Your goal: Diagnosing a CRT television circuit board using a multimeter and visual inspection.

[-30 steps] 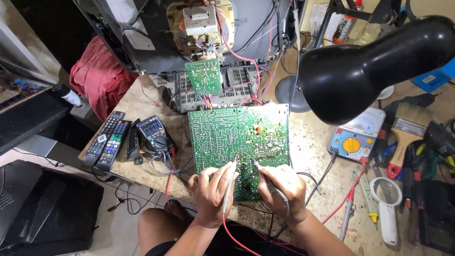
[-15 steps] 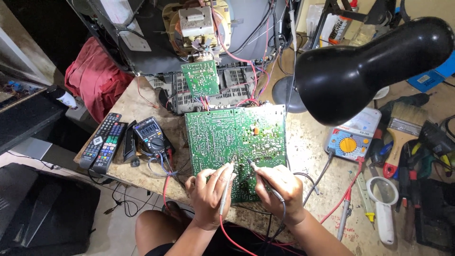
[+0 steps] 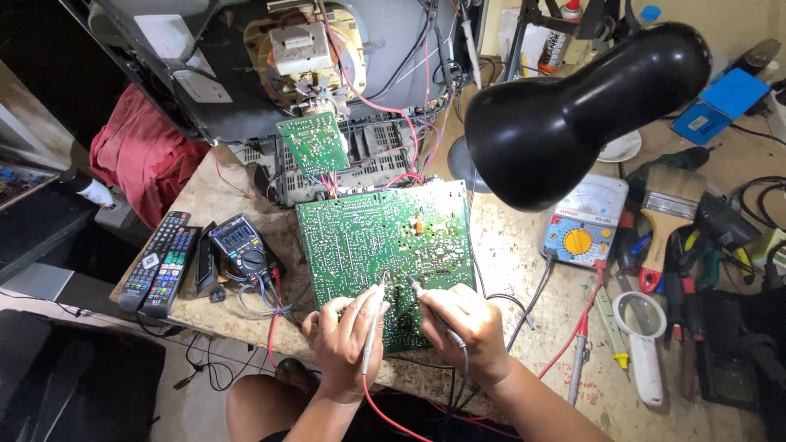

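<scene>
A person's left hand [image 3: 344,340] and right hand [image 3: 467,331] each grip a meter probe, fingers clamped on the shafts, tips pressed to the lower half of a green circuit board [image 3: 385,241] lying flat at the front of the bench [image 3: 508,270]. The red-lead probe [image 3: 372,323] sits in the left hand, the dark probe [image 3: 434,315] in the right. A digital meter [image 3: 241,245] and two remotes [image 3: 160,262] lie left of the board; a black lamp [image 3: 581,115] hangs over an analogue meter [image 3: 583,221] at right.
</scene>
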